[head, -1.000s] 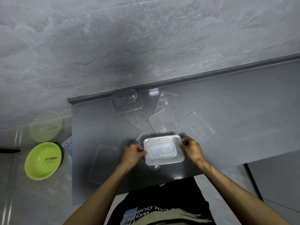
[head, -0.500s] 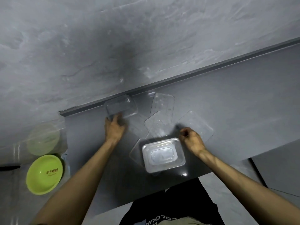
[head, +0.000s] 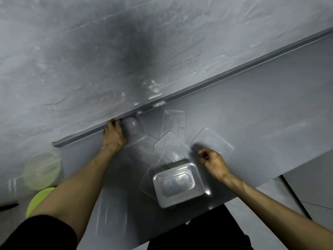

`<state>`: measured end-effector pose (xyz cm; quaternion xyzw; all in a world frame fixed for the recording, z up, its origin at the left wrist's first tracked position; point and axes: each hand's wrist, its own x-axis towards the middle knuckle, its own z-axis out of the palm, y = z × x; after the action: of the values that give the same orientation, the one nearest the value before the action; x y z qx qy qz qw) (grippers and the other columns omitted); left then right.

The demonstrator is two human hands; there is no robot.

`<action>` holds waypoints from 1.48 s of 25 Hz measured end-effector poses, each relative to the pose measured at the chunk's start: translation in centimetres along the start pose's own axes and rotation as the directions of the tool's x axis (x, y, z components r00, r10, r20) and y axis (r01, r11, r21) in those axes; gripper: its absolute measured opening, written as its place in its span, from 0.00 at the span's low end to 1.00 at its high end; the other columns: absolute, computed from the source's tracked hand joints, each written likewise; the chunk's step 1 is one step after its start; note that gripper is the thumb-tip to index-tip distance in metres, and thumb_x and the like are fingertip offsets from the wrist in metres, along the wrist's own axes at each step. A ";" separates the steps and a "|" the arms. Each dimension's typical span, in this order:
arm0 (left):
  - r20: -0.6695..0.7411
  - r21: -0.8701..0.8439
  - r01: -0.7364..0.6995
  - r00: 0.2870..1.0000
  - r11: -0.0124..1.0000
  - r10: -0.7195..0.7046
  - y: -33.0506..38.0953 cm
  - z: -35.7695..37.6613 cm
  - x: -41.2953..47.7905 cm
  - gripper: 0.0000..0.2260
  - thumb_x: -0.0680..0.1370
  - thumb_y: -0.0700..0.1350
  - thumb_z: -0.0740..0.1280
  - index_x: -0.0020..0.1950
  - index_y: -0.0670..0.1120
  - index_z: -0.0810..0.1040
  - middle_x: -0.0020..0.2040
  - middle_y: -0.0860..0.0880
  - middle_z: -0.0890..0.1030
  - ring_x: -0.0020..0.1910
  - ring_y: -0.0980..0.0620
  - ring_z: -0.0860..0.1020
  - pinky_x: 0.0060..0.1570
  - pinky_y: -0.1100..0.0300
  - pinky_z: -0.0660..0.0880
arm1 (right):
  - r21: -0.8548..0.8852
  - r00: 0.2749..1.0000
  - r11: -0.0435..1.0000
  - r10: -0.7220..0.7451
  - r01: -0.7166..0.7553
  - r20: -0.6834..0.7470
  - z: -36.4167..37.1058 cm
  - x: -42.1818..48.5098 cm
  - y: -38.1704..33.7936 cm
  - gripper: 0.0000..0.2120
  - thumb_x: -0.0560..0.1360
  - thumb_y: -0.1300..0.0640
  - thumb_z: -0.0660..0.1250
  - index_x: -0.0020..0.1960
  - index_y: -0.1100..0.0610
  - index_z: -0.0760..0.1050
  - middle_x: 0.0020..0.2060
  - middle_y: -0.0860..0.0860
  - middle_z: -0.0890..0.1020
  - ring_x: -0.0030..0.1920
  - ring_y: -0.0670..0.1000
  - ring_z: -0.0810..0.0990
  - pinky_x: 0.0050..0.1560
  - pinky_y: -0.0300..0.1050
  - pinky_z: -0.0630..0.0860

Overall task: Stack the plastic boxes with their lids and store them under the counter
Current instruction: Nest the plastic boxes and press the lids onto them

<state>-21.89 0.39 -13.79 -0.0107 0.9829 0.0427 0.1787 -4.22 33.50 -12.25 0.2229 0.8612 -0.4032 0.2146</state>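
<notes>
- My left hand reached to the far edge of the grey counter, near its far left corner, with the fingers wrapped on the left side of a clear plastic box that stood against the raised back lip.
- My right hand hovered over the middle of the counter, fingers curled loosely inward; I could not tell whether they pinched anything, though they sat at the near corner of a flat clear lid.
- A lidded clear box stood at the near edge of the counter, just left of my right wrist, its lid showing an embossed frame but no readable writing.
- That box rested partly on another flat lid that stuck out to its left.
- Two more lids lay between the two boxes: one toward the far edge, one overlapping its near end.
- A further lid, blurred, lay near the left edge of the counter beside my left forearm.
- Off the left edge, lower down, a lime-green bowl showed behind my arm, and a pale translucent round piece lay just beyond it; any print on them was hidden or too faint to read.
- My black sleeve filled the near left corner of the view.
</notes>
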 end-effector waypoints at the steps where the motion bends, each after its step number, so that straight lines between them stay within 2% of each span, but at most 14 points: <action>1: 0.017 0.011 -0.010 1.000 1.000 0.010 -0.3 0.3 -0.2 0.41 0.68 0.43 0.73 0.76 0.43 0.57 0.72 0.35 0.61 0.67 0.32 0.67 0.68 0.44 0.65 | 0.003 1.000 1.000 -0.003 0.003 0.009 0.0 -0.1 0.0 0.11 0.77 0.59 0.65 0.59 0.57 0.77 0.55 0.55 0.82 0.55 0.55 0.80 0.60 0.51 0.77; 6: 0.045 0.043 -0.058 0.997 0.997 0.056 -2.0 -0.3 -2.6 0.39 0.72 0.47 0.72 0.78 0.48 0.56 0.70 0.34 0.66 0.67 0.34 0.68 0.69 0.44 0.64 | 0.032 1.000 0.999 -0.009 0.009 0.007 0.2 -0.6 -0.1 0.12 0.77 0.62 0.65 0.59 0.57 0.77 0.55 0.55 0.82 0.54 0.54 0.80 0.60 0.49 0.77; 8: -0.018 -0.215 -0.060 0.998 0.975 0.058 -1.8 -1.9 -4.2 0.33 0.72 0.51 0.73 0.75 0.48 0.65 0.68 0.37 0.71 0.65 0.37 0.71 0.67 0.49 0.67 | 0.047 0.999 0.998 -0.039 0.040 -0.012 0.4 -1.1 -0.5 0.13 0.76 0.64 0.65 0.59 0.56 0.77 0.56 0.54 0.81 0.53 0.51 0.80 0.60 0.47 0.77; 10: -0.015 -0.560 -0.027 1.000 0.828 0.022 -1.2 -3.7 -6.4 0.28 0.73 0.53 0.72 0.71 0.48 0.72 0.69 0.44 0.73 0.67 0.44 0.72 0.69 0.55 0.67 | 0.094 0.994 0.990 -0.105 0.108 -0.033 0.6 -1.7 -1.7 0.17 0.74 0.64 0.67 0.61 0.55 0.75 0.56 0.52 0.79 0.52 0.49 0.78 0.61 0.49 0.77; 13: 0.108 -0.869 0.054 0.991 0.492 0.083 0.7 -5.3 -10.9 0.15 0.76 0.51 0.69 0.61 0.50 0.80 0.61 0.52 0.81 0.63 0.52 0.77 0.62 0.65 0.71 | 0.192 0.972 0.953 -0.237 0.233 0.000 0.9 -2.6 -4.9 0.27 0.73 0.60 0.70 0.70 0.50 0.68 0.61 0.48 0.74 0.55 0.47 0.76 0.59 0.47 0.78; 16: 0.338 -0.935 0.297 0.910 0.194 0.240 2.0 -5.5 -15.2 0.13 0.74 0.55 0.67 0.51 0.50 0.85 0.47 0.50 0.86 0.46 0.53 0.83 0.47 0.63 0.78 | 0.260 0.934 0.904 -0.357 0.339 0.024 1.8 -4.0 -8.0 0.25 0.76 0.55 0.68 0.71 0.48 0.66 0.63 0.45 0.74 0.58 0.45 0.76 0.59 0.44 0.76; 19: 0.439 -0.887 0.460 0.823 0.032 0.361 1.7 -4.0 -17.3 0.20 0.73 0.58 0.65 0.55 0.45 0.82 0.39 0.45 0.84 0.35 0.51 0.81 0.39 0.58 0.80 | 0.110 0.891 0.884 -0.451 0.454 -0.048 1.7 -5.2 -8.7 0.13 0.80 0.55 0.61 0.64 0.53 0.73 0.59 0.49 0.79 0.56 0.48 0.78 0.59 0.46 0.77; 22: 0.531 -0.831 0.555 0.762 0.050 0.370 1.2 -2.3 -17.9 0.22 0.76 0.60 0.62 0.57 0.44 0.81 0.42 0.43 0.83 0.38 0.49 0.81 0.43 0.52 0.80 | -0.058 0.896 0.895 -0.444 0.443 0.003 1.2 -5.8 -7.8 0.08 0.80 0.56 0.60 0.51 0.57 0.77 0.43 0.52 0.83 0.42 0.50 0.82 0.48 0.50 0.80; 24: 0.528 -0.848 0.522 0.822 0.087 0.213 1.5 -1.2 -18.2 0.21 0.77 0.61 0.60 0.52 0.45 0.83 0.45 0.44 0.84 0.41 0.48 0.82 0.49 0.49 0.79 | -0.085 0.936 0.933 -0.353 0.351 -0.009 1.2 -5.9 -6.7 0.10 0.79 0.57 0.60 0.42 0.58 0.75 0.31 0.52 0.82 0.30 0.46 0.81 0.39 0.50 0.80; 26: 0.441 -0.892 0.435 0.897 0.126 0.022 2.0 -0.8 -18.6 0.20 0.78 0.61 0.59 0.47 0.48 0.83 0.42 0.46 0.85 0.39 0.50 0.83 0.45 0.53 0.80 | -0.100 0.965 0.961 -0.262 0.257 -0.031 1.3 -6.1 -5.1 0.10 0.79 0.58 0.59 0.39 0.56 0.73 0.26 0.51 0.80 0.24 0.43 0.79 0.34 0.47 0.79; 28: 0.353 -0.917 0.356 0.934 0.179 -0.048 2.5 -0.8 -18.8 0.17 0.78 0.59 0.61 0.46 0.49 0.82 0.41 0.47 0.84 0.36 0.50 0.81 0.39 0.56 0.79 | -0.119 0.978 0.971 -0.208 0.205 -0.008 1.3 -6.2 -3.2 0.08 0.78 0.60 0.59 0.40 0.56 0.73 0.26 0.50 0.80 0.24 0.43 0.79 0.33 0.45 0.78; 32: 0.308 -0.874 0.248 0.948 0.418 0.082 3.7 0.8 -19.9 0.02 0.76 0.45 0.69 0.45 0.47 0.80 0.40 0.47 0.82 0.30 0.55 0.79 0.32 0.62 0.79 | -0.112 0.987 0.981 -0.157 0.161 0.039 1.5 -6.6 -0.5 0.06 0.76 0.62 0.59 0.46 0.55 0.74 0.31 0.53 0.82 0.26 0.48 0.81 0.33 0.47 0.81; 34: 0.293 -0.840 0.215 0.952 0.497 0.084 4.4 2.3 -20.3 0.03 0.76 0.37 0.69 0.46 0.44 0.78 0.41 0.46 0.82 0.30 0.56 0.78 0.32 0.63 0.79 | -0.098 0.989 0.984 -0.146 0.149 0.034 1.6 -6.4 0.1 0.04 0.77 0.61 0.60 0.47 0.56 0.73 0.31 0.53 0.81 0.26 0.49 0.81 0.34 0.48 0.81; 37: 0.296 -0.822 0.242 0.955 0.515 0.023 4.8 4.4 -20.5 0.05 0.74 0.35 0.69 0.46 0.44 0.77 0.43 0.46 0.82 0.32 0.53 0.81 0.37 0.57 0.82 | -0.144 0.990 0.979 -0.138 0.142 0.037 1.6 -6.2 0.8 0.01 0.77 0.57 0.63 0.48 0.54 0.73 0.29 0.49 0.80 0.27 0.46 0.80 0.31 0.37 0.73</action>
<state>-1.38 5.69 -10.27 -0.1535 0.7993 0.5064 0.2846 1.49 31.39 -10.26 0.1397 0.8991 -0.3560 0.2132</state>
